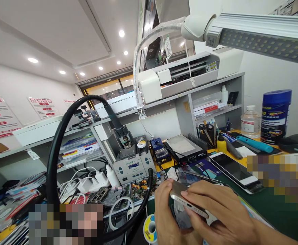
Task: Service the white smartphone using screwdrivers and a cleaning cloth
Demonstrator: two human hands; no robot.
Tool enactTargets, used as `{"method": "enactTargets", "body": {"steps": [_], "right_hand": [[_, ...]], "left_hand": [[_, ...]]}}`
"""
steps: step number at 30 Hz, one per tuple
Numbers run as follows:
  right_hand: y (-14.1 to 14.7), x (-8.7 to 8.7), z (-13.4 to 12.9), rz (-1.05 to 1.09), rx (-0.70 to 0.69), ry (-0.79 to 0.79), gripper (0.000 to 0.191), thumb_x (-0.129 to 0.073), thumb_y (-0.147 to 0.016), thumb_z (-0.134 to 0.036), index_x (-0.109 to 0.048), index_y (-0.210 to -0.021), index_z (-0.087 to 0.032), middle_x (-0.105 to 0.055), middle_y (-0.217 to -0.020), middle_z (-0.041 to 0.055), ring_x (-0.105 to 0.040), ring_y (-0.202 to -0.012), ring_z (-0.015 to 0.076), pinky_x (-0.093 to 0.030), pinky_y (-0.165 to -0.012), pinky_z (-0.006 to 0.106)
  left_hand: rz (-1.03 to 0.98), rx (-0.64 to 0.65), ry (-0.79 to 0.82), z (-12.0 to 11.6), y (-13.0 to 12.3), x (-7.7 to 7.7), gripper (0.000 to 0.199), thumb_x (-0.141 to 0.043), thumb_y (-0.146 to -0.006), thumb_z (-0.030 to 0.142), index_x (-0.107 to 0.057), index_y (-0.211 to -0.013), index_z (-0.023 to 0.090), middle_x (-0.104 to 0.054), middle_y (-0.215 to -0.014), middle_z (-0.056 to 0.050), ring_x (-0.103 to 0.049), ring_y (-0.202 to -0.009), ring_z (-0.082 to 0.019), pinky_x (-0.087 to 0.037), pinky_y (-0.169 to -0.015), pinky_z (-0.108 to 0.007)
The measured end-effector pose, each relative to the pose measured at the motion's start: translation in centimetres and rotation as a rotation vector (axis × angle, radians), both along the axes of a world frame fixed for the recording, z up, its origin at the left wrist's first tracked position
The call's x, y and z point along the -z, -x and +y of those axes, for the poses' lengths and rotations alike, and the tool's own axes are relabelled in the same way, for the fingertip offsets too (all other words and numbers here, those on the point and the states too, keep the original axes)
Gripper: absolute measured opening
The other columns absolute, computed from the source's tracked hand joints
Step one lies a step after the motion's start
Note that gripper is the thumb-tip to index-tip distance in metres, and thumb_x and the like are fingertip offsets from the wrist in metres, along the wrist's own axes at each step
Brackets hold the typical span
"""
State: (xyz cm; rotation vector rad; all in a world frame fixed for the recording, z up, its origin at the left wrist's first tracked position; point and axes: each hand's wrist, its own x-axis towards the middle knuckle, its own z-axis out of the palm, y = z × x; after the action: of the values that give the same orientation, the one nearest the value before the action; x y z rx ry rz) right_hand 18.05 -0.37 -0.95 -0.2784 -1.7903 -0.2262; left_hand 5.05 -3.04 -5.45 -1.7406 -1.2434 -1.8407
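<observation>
A smartphone (pixel 183 194) with a pale metal frame is held between my two hands, its end with the charging port and speaker holes turned toward me. My left hand (pixel 164 211) wraps round its left side. My right hand (pixel 215 207) grips the right side, with fingers on top and the thumb below the port edge. A clear, crumpled-looking piece (pixel 181 214) shows under the phone; I cannot make out what it is. Just left of my left hand stands a solder wire spool (pixel 150 228). Beyond my right hand lies a white-framed phone (pixel 232 168).
A hot-air station (pixel 130 168) with a thick black hose (pixel 52 146) arching on the left stands behind. Circuit boards (pixel 141 187) lie before it. A blue-lidded canister (pixel 275 117) and a clear bottle (pixel 250 120) stand right. An LED lamp (pixel 266 37) hangs overhead.
</observation>
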Motion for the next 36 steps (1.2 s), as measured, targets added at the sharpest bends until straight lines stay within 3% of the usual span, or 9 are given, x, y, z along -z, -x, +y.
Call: {"method": "enactTargets", "body": {"steps": [7, 20, 36], "right_hand": [[0.00, 0.16, 0.01, -0.003, 0.020, -0.007, 0.022, -0.060, -0.084, -0.002, -0.069, -0.102, -0.009, -0.074, -0.091, 0.0103, -0.069, -0.086, 0.0203, -0.053, -0.073, 0.033], [-0.15, 0.10, -0.01, -0.009, 0.012, -0.013, 0.015, -0.062, -0.086, -0.007, -0.071, -0.098, -0.009, -0.074, -0.089, 0.0098, -0.069, -0.086, 0.0191, -0.052, -0.074, 0.031], [-0.04, 0.08, 0.03, -0.001, 0.011, -0.007, 0.017, -0.061, -0.086, -0.004, -0.070, -0.100, -0.009, -0.074, -0.090, 0.0100, -0.069, -0.086, 0.0195, -0.053, -0.073, 0.032]], "left_hand": [[0.008, -0.008, 0.001, 0.07, 0.26, 0.26, 0.054, -0.058, -0.081, 0.011, -0.048, -0.134, 0.014, -0.061, -0.124, -0.019, -0.061, -0.117, -0.031, -0.054, -0.097, -0.049], [0.001, 0.014, -0.004, 0.09, 0.23, 0.24, 0.051, -0.055, -0.084, 0.010, -0.048, -0.134, 0.013, -0.059, -0.125, -0.017, -0.058, -0.119, -0.026, -0.050, -0.101, -0.042], [0.007, 0.018, 0.002, 0.00, 0.13, 0.02, 0.051, -0.054, -0.084, 0.009, -0.047, -0.134, 0.014, -0.059, -0.125, -0.017, -0.059, -0.118, -0.027, -0.051, -0.100, -0.043]]}}
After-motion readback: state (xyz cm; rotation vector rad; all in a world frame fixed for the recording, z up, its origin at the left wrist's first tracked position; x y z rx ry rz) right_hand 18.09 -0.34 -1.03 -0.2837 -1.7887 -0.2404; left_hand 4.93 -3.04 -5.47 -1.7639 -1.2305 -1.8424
